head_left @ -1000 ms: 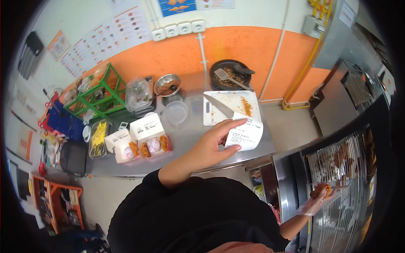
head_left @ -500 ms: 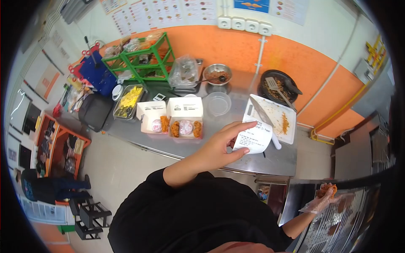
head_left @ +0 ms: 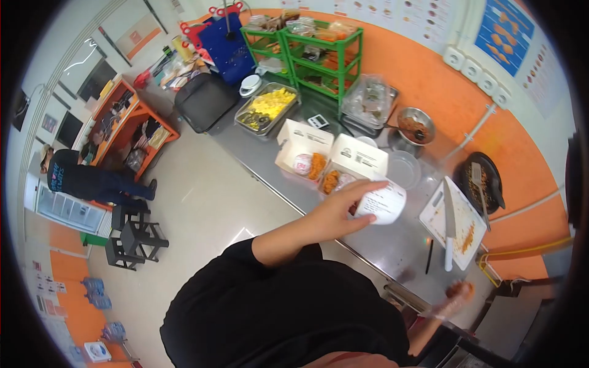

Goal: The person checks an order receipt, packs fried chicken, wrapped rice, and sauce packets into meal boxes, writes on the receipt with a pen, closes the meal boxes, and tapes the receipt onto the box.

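Note:
My left hand pinches a curled paper receipt between thumb and fingers, above the steel counter. At the lower right, my right hand wears a clear plastic glove and grips a piece of fried chicken; both are blurred by motion. Beyond my left hand stand two open cardboard boxes. The left box holds a round wrapped bundle and a fried chicken piece. My hand and the receipt partly cover the right box, where chicken and another wrapped bundle show.
A knife lies across a white cutting board, beside a black pan with a spatula. Behind the boxes are a steel bowl, a green rack and a tray of yellow food. Another person stands far left.
My view has turned left. My right hand has moved with the chicken from over the wire rack to near the counter's right end. My left hand still holds the receipt, now before the right box.

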The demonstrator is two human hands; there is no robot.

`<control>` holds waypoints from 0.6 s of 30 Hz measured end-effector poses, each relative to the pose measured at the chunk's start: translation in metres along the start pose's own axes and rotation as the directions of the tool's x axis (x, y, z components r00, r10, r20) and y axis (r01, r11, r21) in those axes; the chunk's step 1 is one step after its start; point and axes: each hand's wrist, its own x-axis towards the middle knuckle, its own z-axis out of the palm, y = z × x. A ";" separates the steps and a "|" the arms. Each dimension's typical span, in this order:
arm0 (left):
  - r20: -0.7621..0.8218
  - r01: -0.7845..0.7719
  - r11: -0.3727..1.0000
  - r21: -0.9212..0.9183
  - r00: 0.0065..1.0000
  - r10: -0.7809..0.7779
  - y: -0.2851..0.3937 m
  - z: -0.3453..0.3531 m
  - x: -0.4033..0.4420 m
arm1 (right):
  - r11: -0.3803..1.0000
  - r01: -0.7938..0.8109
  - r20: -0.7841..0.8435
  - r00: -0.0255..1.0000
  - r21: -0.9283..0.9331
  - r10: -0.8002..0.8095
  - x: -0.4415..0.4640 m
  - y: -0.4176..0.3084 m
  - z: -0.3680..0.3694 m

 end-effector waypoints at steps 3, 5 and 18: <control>-0.147 -0.020 1.000 -0.014 0.989 0.018 -0.024 -0.060 -0.014 | 0.953 -0.169 0.381 0.888 -0.250 0.258 -0.055 -0.015 0.144; -0.206 -0.049 0.999 -0.004 0.977 0.048 -0.039 -0.107 -0.024 | 0.919 0.181 0.717 0.683 -0.350 0.138 -0.082 -0.005 0.220; -0.467 0.048 0.998 -0.031 0.882 -0.057 -0.086 -0.353 -0.076 | 0.317 0.934 0.929 -0.253 0.162 0.270 -0.207 0.094 0.581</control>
